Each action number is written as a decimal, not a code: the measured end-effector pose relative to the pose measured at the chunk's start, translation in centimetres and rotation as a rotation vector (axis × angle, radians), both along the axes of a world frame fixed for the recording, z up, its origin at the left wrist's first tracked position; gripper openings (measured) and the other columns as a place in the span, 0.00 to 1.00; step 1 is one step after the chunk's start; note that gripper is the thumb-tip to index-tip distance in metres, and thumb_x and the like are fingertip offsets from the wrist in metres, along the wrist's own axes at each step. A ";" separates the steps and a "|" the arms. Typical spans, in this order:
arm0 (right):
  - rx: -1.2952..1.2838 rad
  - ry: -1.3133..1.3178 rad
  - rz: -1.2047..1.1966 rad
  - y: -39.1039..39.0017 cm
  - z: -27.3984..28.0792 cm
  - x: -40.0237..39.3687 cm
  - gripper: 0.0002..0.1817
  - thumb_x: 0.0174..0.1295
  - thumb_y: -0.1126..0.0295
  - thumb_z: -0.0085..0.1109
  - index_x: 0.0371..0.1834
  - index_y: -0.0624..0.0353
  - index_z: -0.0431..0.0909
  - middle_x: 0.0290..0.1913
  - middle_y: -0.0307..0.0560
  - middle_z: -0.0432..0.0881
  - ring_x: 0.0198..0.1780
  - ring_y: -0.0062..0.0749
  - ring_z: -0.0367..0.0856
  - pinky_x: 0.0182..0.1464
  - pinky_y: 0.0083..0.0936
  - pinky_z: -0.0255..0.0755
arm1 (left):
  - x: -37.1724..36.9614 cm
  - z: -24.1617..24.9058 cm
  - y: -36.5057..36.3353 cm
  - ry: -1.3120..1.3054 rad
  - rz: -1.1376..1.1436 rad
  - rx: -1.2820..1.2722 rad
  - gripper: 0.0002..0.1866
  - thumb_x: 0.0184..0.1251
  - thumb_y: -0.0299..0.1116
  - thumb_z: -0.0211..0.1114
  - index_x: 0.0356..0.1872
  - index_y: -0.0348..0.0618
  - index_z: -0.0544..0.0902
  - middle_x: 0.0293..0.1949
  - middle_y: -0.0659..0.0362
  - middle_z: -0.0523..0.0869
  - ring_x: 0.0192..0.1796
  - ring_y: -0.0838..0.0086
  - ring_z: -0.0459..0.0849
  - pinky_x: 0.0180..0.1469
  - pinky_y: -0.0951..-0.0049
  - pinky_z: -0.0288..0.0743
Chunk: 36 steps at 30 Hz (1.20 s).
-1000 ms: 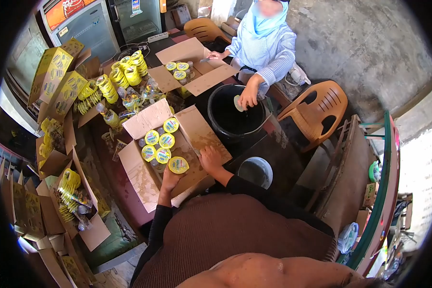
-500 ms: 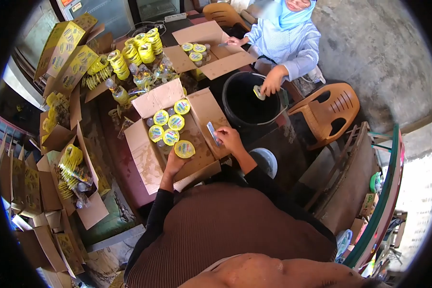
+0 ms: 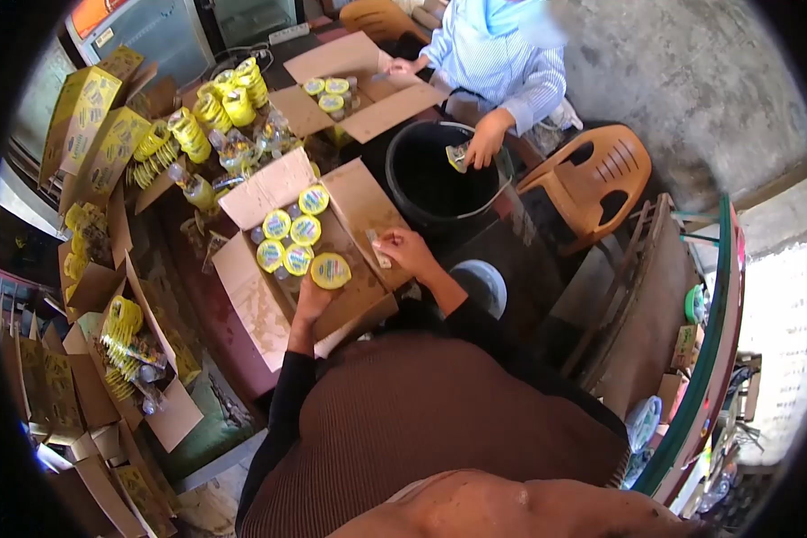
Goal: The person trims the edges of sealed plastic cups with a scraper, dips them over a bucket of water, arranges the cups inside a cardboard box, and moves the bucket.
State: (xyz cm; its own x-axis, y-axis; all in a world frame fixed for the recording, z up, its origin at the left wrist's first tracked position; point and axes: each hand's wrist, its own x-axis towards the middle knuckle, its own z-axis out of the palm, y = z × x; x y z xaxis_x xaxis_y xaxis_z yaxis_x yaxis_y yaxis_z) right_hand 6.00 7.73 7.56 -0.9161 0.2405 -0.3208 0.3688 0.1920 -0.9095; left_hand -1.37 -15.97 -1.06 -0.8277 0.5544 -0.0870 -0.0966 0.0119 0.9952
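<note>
Single head-worn fisheye view — steeply downward, close above an open box of cups.

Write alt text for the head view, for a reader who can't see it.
The person's left hand holds a yellow-lidded plastic cup in an open cardboard box; their right hand pinches a small flat blade. Opposite, a co-worker's hand reaches over a black bucket.

Matt, stained brown cardboard is seen in the open box under both hands; glossy yellow foil seals the plastic cup beside the left hand.

Small shop backroom: drinks fridge, stacked cup cartons, plastic chairs.
</note>
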 end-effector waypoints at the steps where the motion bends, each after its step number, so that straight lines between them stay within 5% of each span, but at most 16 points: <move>1: 0.004 0.131 0.019 0.1 -1.0 0.0 0.07 0.57 0.71 0.64 0.35 0.62 0.79 0.29 0.37 0.79 0.31 0.15 0.74 0.35 0.16 0.70 | 0.5 0.4 -0.1 -0.001 0.002 -0.006 0.30 0.40 0.20 0.74 0.50 0.39 0.73 0.42 0.59 0.83 0.45 0.74 0.82 0.50 0.73 0.75; 3: 0.028 0.305 0.049 0.7 -1.5 -1.7 0.08 0.55 0.71 0.66 0.34 0.62 0.78 0.29 0.37 0.79 0.31 0.15 0.74 0.36 0.17 0.71 | 0.2 1.4 0.7 0.220 0.015 -0.041 0.26 0.48 0.20 0.72 0.51 0.40 0.73 0.42 0.63 0.81 0.41 0.79 0.81 0.39 0.75 0.79; 5: 0.105 0.387 0.004 0.4 -1.7 -1.1 0.09 0.54 0.70 0.65 0.34 0.61 0.78 0.29 0.39 0.81 0.31 0.21 0.78 0.37 0.21 0.72 | 0.0 1.5 1.2 0.042 -0.020 -0.013 0.32 0.44 0.23 0.77 0.54 0.40 0.72 0.46 0.63 0.80 0.49 0.78 0.79 0.50 0.74 0.76; 8: 0.221 0.394 0.009 -0.2 1.0 -1.2 0.12 0.52 0.74 0.65 0.40 0.63 0.79 0.31 0.43 0.83 0.35 0.25 0.81 0.39 0.21 0.74 | -0.2 3.6 2.3 -0.004 -0.021 0.069 0.34 0.42 0.24 0.78 0.54 0.40 0.72 0.48 0.62 0.79 0.52 0.78 0.78 0.52 0.73 0.75; 11: 0.284 0.415 0.051 -1.0 3.1 -0.8 0.12 0.52 0.76 0.65 0.41 0.64 0.80 0.31 0.48 0.82 0.34 0.27 0.81 0.38 0.21 0.73 | -0.3 6.6 3.0 0.084 -0.056 -0.123 0.34 0.42 0.25 0.78 0.54 0.39 0.72 0.49 0.62 0.79 0.52 0.77 0.77 0.52 0.72 0.75; 14: 0.486 0.568 0.075 -1.5 4.8 -0.9 0.06 0.54 0.73 0.62 0.35 0.57 0.82 0.32 0.47 0.79 0.37 0.43 0.78 0.39 0.34 0.71 | -1.1 5.8 3.5 0.122 -0.042 0.019 0.34 0.41 0.26 0.79 0.53 0.40 0.72 0.48 0.61 0.80 0.51 0.76 0.78 0.53 0.73 0.75; 27: 0.836 0.736 0.275 -4.2 7.9 -1.1 0.09 0.51 0.79 0.58 0.35 0.59 0.82 0.32 0.46 0.74 0.40 0.42 0.75 0.42 0.35 0.70 | -0.9 6.6 4.1 0.293 0.036 0.012 0.27 0.45 0.24 0.75 0.48 0.37 0.73 0.44 0.54 0.83 0.47 0.72 0.82 0.50 0.72 0.76; 36: 1.072 0.716 0.439 -3.5 6.9 -1.3 0.08 0.51 0.74 0.54 0.32 0.57 0.81 0.32 0.45 0.72 0.41 0.40 0.74 0.44 0.35 0.69 | -0.7 6.5 3.9 0.280 0.054 0.048 0.27 0.45 0.23 0.73 0.49 0.38 0.73 0.42 0.54 0.83 0.45 0.72 0.82 0.49 0.72 0.76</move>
State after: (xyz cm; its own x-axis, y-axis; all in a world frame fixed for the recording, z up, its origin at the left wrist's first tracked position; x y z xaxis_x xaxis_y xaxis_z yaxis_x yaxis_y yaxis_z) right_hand 4.71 4.20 14.50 -0.8662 -0.2834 0.4116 -0.3912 0.8971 -0.2056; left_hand -2.05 -12.03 5.48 -0.8441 0.5070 0.1746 0.1830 -0.0337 0.9825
